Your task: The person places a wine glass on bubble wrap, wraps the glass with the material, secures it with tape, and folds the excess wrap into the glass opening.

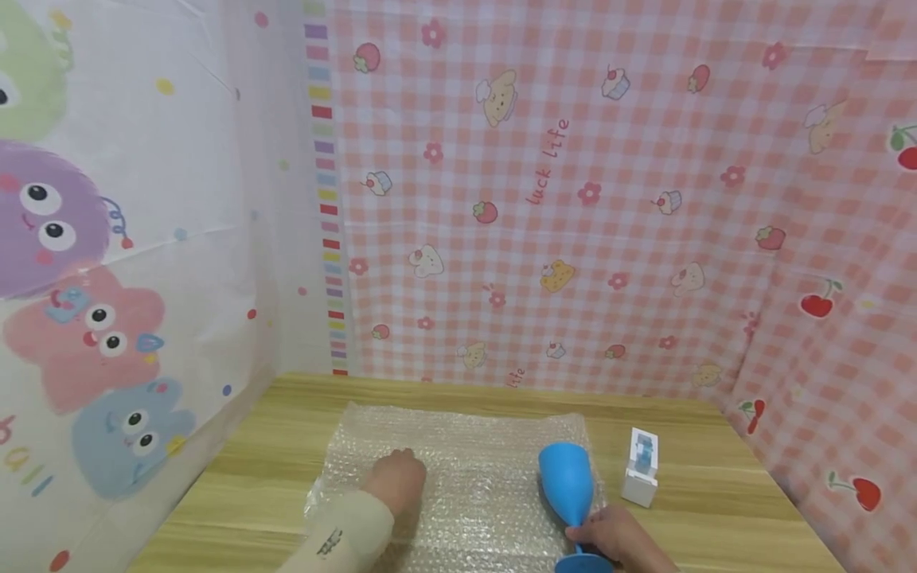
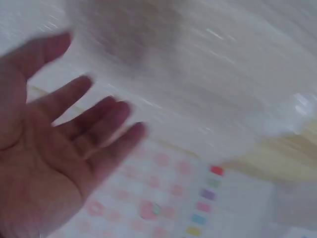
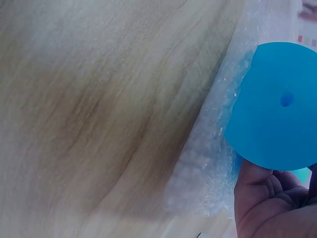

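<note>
A sheet of bubble wrap [image 1: 480, 497] lies spread on the wooden table. Over its right side, my right hand [image 1: 609, 532] pinches the stem of a blue plastic goblet [image 1: 566, 477], its cup end leaning toward the far side. The round foot [image 3: 270, 109] of the goblet faces the right wrist camera, with the thumb and fingers just below it. My left hand [image 1: 403, 480] is over the left part of the wrap, holding nothing. In the left wrist view its fingers [image 2: 106, 121] are spread and slightly bent, palm showing.
To the right of the wrap, a white tape dispenser [image 1: 640, 485] with a blue roll stands on the table [image 1: 702, 469]. A pink checked cloth [image 1: 544, 239] hangs behind, and a white cartoon-print cloth [image 1: 208, 199] hangs at the left.
</note>
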`<move>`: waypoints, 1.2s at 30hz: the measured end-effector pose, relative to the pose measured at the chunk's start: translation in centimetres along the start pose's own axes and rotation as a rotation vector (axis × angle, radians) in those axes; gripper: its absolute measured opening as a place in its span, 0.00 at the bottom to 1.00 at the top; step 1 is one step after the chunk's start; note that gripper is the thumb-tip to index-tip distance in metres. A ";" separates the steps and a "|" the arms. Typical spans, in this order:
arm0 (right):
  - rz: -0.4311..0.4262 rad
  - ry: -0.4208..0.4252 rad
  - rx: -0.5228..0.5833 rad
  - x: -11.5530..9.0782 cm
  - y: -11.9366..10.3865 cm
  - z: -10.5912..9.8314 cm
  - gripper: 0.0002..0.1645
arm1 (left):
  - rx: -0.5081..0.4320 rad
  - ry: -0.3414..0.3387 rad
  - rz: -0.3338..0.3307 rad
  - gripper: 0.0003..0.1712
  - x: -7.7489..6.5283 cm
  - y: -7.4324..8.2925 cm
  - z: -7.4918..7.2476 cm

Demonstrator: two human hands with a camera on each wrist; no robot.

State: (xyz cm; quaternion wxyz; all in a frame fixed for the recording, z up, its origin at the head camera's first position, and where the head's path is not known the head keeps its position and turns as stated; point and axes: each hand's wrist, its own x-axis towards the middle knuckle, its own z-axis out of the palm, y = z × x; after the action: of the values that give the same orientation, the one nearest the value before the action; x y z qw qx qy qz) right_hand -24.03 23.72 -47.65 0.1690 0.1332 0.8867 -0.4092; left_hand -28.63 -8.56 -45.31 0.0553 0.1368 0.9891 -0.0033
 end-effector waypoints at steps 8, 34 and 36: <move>-0.018 0.008 0.039 -0.2 0.0 0.1 0.17 | -0.005 0.185 0.296 0.08 2.0 4.9 1.9; -0.197 0.044 0.043 -0.6 1.0 0.0 0.14 | 0.038 0.258 0.598 0.27 4.7 15.0 1.2; -0.198 0.053 0.022 -0.6 1.0 -0.5 0.15 | 0.023 0.258 0.595 0.27 4.9 15.3 1.3</move>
State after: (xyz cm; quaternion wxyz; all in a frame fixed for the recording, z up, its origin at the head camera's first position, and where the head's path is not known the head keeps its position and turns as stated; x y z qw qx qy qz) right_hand -23.23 24.67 -47.73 0.1030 0.0575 0.8952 -0.4299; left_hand -29.08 7.44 -47.00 -0.0736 0.4198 0.9044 0.0190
